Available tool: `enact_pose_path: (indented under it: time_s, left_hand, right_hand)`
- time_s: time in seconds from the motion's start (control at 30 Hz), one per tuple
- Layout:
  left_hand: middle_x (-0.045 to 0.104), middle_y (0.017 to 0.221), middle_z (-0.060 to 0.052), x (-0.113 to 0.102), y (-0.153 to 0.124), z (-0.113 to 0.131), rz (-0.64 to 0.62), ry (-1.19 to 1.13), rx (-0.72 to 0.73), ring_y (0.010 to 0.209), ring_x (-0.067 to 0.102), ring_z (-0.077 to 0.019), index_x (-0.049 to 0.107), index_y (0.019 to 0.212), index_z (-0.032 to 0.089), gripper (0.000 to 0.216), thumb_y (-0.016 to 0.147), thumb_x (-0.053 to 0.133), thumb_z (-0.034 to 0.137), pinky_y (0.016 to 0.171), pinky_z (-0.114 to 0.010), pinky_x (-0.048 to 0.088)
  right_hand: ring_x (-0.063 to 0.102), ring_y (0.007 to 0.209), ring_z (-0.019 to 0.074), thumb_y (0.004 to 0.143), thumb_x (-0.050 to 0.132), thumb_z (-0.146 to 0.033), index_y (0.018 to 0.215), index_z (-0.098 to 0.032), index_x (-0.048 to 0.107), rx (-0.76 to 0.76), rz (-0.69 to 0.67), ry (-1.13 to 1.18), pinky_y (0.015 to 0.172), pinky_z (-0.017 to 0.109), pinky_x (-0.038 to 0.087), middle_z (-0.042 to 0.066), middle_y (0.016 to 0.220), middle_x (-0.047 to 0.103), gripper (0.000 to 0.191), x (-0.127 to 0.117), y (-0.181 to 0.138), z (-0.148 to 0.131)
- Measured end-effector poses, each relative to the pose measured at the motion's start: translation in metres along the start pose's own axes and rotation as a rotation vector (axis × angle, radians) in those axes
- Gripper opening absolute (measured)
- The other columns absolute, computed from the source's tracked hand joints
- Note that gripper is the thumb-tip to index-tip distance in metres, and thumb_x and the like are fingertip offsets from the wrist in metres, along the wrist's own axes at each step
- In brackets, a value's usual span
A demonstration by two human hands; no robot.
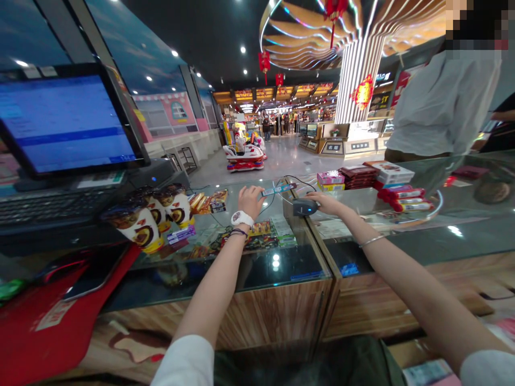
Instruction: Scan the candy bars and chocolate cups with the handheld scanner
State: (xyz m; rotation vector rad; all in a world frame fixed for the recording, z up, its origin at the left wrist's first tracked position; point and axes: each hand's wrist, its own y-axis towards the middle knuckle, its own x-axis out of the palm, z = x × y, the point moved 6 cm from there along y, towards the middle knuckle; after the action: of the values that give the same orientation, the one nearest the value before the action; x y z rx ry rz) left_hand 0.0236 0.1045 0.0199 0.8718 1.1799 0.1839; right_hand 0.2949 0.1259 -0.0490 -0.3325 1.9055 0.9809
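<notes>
My left hand [250, 201] is closed on a slim blue and pink packet [277, 189], held flat just above the glass counter [261, 262]. A white watch sits on that wrist. My right hand [326, 203] is wrapped over a dark barcode scanner [304, 207] resting on the counter, its cable looping behind. The packet's right end lies just up and left of the scanner.
A till screen [66, 123] and keyboard [48, 206] stand at the left, with snack cups [140, 225] beside them. Stacked packets and boxes [378, 179] lie at the right. A person in a white shirt [442, 102] stands across the counter. A phone [96, 271] rests on a red mat.
</notes>
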Motion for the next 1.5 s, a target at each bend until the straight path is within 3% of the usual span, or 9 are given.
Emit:
enact_pose_path:
  time_s: [0.23,0.6,0.83,1.0,1.23,1.5]
  left_hand:
    - [0.07,0.105,-0.004,-0.002,0.0,-0.003,0.007,-0.007,-0.013,0.101,0.065,-0.0213,0.065,0.103,0.025,0.015,0.089,0.061,0.023,0.112,-0.044,0.033]
    - [0.07,0.104,-0.004,-0.003,0.0,-0.011,0.036,-0.033,-0.059,0.101,0.065,-0.0209,0.065,0.101,0.025,0.014,0.088,0.062,0.022,0.112,-0.044,0.033]
    - [0.07,0.104,-0.003,-0.004,0.0,-0.009,0.034,-0.04,-0.06,0.102,0.065,-0.0206,0.065,0.1,0.026,0.012,0.089,0.062,0.023,0.113,-0.044,0.033]
    - [0.07,0.103,-0.003,-0.002,-0.001,-0.011,0.049,-0.034,-0.055,0.103,0.064,-0.0215,0.065,0.099,0.026,0.012,0.088,0.062,0.023,0.112,-0.043,0.033]
    - [0.069,0.101,-0.003,0.002,-0.002,-0.015,0.032,-0.022,-0.057,0.099,0.064,-0.0209,0.064,0.096,0.025,0.009,0.088,0.062,0.022,0.11,-0.043,0.035]
    - [0.069,0.099,-0.004,0.004,-0.002,-0.017,0.024,-0.022,-0.078,0.099,0.065,-0.0214,0.066,0.094,0.025,0.012,0.085,0.063,0.018,0.107,-0.043,0.038]
  right_hand:
    - [0.061,0.114,0.0256,0.069,0.052,-0.003,0.123,-0.018,0.064,-0.013,0.022,-0.075,0.1,0.046,0.048,0.013,0.121,0.065,0.058,-0.006,-0.001,-0.012]
    - [0.052,0.126,0.0303,0.078,0.06,-0.02,0.134,-0.016,0.051,-0.001,0.296,0.039,0.108,0.049,0.042,0.015,0.132,0.055,0.057,-0.05,0.001,-0.048]
    - [0.059,0.118,0.0308,0.079,0.063,-0.028,0.13,-0.019,0.055,0.032,0.351,0.015,0.1,0.045,0.048,0.013,0.124,0.062,0.052,-0.06,0.002,-0.068]
    - [0.067,0.101,0.0294,0.078,0.065,-0.029,0.115,-0.021,0.064,0.097,0.247,-0.087,0.083,0.037,0.053,0.01,0.109,0.072,0.038,-0.054,0.007,-0.086]
    - [0.071,0.093,0.0307,0.078,0.066,-0.032,0.114,-0.022,0.066,0.264,0.091,-0.305,0.075,0.033,0.051,0.008,0.101,0.076,0.038,-0.042,0.013,-0.101]
    - [0.072,0.083,0.0302,0.079,0.065,-0.035,0.114,-0.023,0.067,0.276,0.093,-0.371,0.066,0.031,0.049,0.007,0.091,0.078,0.037,-0.042,0.013,-0.101]
